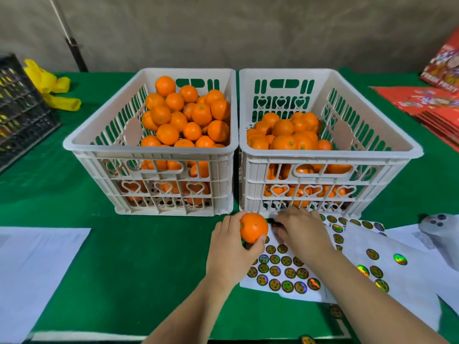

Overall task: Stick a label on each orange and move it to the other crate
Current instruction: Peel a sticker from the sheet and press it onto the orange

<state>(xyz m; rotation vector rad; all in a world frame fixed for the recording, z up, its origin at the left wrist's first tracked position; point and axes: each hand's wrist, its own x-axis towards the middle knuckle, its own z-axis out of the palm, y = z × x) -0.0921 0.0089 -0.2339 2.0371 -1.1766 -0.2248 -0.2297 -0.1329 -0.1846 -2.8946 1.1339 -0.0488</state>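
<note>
Two hands work over a sheet of round labels in front of two white crates of oranges.

The left hand [229,252] grips one orange [253,227], fingers curled round it, just above the desk [124,264]. The right hand [304,232] lies palm down on the label sheet [283,269] beside it; whether its fingertips pinch a label I cannot tell. Behind stand the left crate [151,150] and right crate [327,155], touching, both holding oranges.
</note>
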